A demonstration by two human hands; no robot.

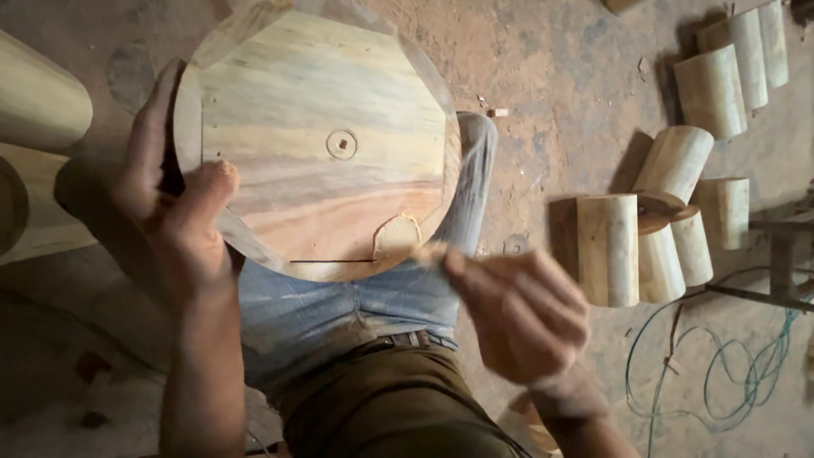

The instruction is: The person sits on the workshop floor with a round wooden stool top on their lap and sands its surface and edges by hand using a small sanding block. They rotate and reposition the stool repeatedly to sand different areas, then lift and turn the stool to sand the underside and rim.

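On the person's lap, over blue jeans (339,314), a round wooden disc (318,140) stands tilted on edge, its flat face toward the camera and a small square-holed washer mark (342,144) at its centre. The left hand (174,216) clasps the disc's left rim, thumb across the face and fingers curled behind, so the disc is held firmly from that side. The right hand (517,314), blurred, lies below and to the right of the disc; its fingers are closed narrowly around a thin pale piece, perhaps a sliver of wood or a small tool (428,253), whose tip points left toward the lower rim. There a pale filled patch (397,236) and a thin straight slit (332,260) lie just beside the tip, which is near the rim; contact cannot be told. The left hand is the nearer to the disc. To the right, on the dusty earthen floor (551,76), stand several pale turned wooden cylinders (607,250), and a green cable (721,373) loops nearby. No packages, labels or signs are visible.
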